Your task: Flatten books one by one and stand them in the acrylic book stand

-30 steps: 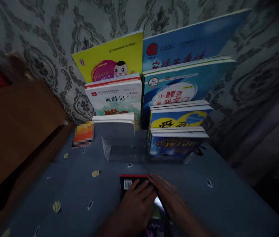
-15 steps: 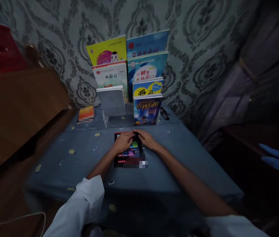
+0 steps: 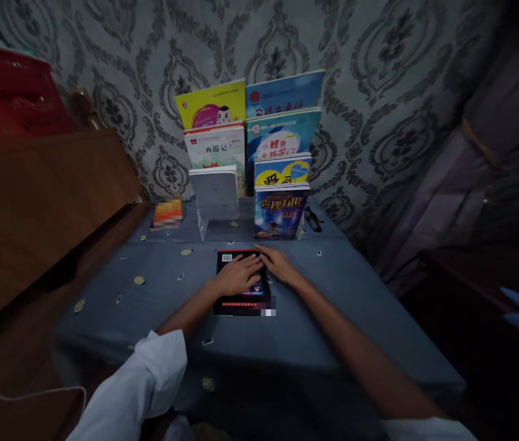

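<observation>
A dark book [image 3: 242,302] lies on the cloth-covered table, a barcode at its upper left and a red edge along its top. Across its middle my left hand [image 3: 238,274] rests flat, fingers stretched out and hiding part of the coloured pictures on the cover. My right hand [image 3: 282,266] touches the book's upper right corner; its fingers are extended, and their tips meet those of the left hand there. The lower right corner of the book is pixelated.
Behind the book, a clear stand [image 3: 223,229] holds several upright books, a blue-purple one [image 3: 280,211] in front. Sunglasses [image 3: 313,219] lie to its right. An orange item [image 3: 168,214], partly pixelated, lies left. A wooden headboard-like panel [image 3: 48,208] borders the left side.
My left hand has slid right and slightly toward me over the book, uncovering the barcode. My right hand stays at the upper right corner. The view has shifted slightly.
</observation>
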The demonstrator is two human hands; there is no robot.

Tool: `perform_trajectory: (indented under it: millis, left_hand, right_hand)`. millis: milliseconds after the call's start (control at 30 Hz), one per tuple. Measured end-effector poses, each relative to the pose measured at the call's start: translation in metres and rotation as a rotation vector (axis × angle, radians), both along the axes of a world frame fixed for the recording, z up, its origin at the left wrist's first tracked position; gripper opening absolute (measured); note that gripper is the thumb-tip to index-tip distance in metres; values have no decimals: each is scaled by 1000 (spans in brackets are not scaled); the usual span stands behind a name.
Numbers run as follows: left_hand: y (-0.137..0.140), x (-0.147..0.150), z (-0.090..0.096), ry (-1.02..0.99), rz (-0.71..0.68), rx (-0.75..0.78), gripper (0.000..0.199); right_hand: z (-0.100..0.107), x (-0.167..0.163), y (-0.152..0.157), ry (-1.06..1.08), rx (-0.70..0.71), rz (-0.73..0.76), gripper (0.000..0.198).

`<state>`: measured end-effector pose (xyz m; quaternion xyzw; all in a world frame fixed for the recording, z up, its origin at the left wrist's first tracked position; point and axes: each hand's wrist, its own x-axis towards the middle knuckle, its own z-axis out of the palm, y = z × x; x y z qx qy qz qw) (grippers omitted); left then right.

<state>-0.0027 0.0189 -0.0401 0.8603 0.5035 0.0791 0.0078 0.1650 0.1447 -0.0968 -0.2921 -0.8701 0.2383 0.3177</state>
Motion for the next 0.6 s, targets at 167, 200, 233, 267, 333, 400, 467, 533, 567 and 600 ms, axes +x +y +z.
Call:
perform_trajectory:
  millis: [167,200,233,267,333,400,467,533,567,600]
  left_hand:
    - [-53,10,1,-55,-160,-45,54]
    - [-64,11,1,-64,-190,-52,55]
    - [-73,12,2,-71,-215,-56,57]
    - [-81,12,3,-79,-228,-57,56]
    - [-90,13,3,-88,-232,-54,53]
    - [-91,14,3,-86,-217,-48,49]
    - [-89,15,1,-72,-206,-41,46]
    - [-85,16,-2,-60,-196,-30,44]
    - [-84,16,-3,-58,-195,-25,44]
    - [-83,16,-4,-57,-199,-21,44]
  right_hand:
    - [-1,0,-1,-3,-11,-17,45]
    - [-1,0,-2,-6,-12,-17,45]
    - [0,0,-3,-8,-13,-17,44]
    - [1,0,-4,-10,-12,-17,44]
    - [2,1,-5,-14,-10,-18,45]
    - [4,1,-7,-16,-6,-17,45]
    - [5,1,-8,-17,0,-16,44]
    - [6,2,-9,-18,9,-13,43]
    - [6,3,-10,-16,15,-11,43]
    - [7,3,-11,-13,24,-7,43]
